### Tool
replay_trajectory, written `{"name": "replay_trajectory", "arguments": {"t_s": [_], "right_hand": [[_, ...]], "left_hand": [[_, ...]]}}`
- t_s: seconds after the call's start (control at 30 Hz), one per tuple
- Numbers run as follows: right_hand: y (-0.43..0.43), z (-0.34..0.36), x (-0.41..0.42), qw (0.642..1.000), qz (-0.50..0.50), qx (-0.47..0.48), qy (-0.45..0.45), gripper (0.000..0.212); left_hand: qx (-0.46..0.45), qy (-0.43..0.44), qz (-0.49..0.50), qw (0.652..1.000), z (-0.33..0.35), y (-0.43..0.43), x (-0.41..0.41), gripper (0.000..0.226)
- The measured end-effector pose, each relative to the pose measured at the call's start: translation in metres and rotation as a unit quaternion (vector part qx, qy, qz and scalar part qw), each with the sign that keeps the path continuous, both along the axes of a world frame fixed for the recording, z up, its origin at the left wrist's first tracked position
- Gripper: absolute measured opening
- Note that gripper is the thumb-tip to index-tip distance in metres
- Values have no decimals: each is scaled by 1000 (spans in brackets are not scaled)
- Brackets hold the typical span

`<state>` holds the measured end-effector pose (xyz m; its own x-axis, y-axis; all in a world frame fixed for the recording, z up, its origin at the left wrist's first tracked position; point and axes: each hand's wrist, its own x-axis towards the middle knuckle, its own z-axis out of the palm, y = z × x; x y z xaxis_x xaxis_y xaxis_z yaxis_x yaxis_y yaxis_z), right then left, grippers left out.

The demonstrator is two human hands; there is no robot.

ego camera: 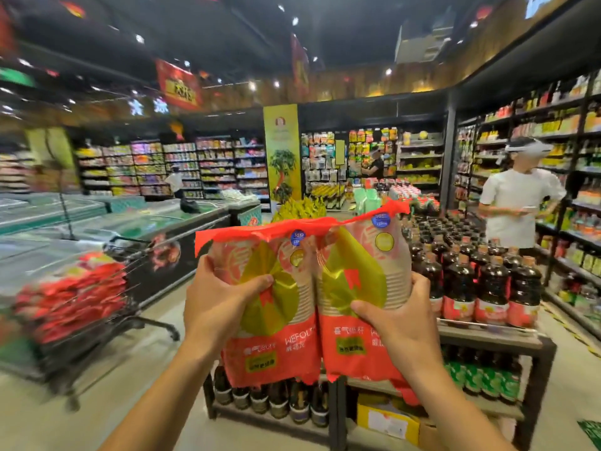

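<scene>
The left cup pack (279,349) and the right cup pack (364,255), touching edge to edge, filled the space straight ahead of the left hand (221,307) and the right hand (400,323) that gripped them. Just behind them stood a table (481,332) crowded with dark bottles (461,281), with no gap showing on top. To the left a loaded shopping cart (130,281) stood close to the freezer (182,229). A strip of bare floor (162,323) lay open between cart and table. On the right a person in a white shirt (517,203) stood in the narrow aisle beside the shelves (579,164).
</scene>
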<state>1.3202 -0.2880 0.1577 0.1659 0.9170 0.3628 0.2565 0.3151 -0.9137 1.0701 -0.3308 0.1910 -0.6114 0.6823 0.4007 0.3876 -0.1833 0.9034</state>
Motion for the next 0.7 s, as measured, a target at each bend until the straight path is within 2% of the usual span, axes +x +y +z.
{"name": "replay_trajectory", "arguments": {"t_s": [0.13,0.33,0.57,0.7], "right_hand": [[50,1,-27,998,60,8,3,77],[116,1,-69,990,143,13,2,79],[152,-7,-133,972,233,-8,2,75],[161,-4,-176,961,275,-6,2,75]], "left_hand": [[4,12,56,998,8,22,-23,97],[11,10,134,991,7,43,-54,94],[-14,18,230,973,2,41,-92,87],[-24,16,292,956,4,30,-122,101]]}}
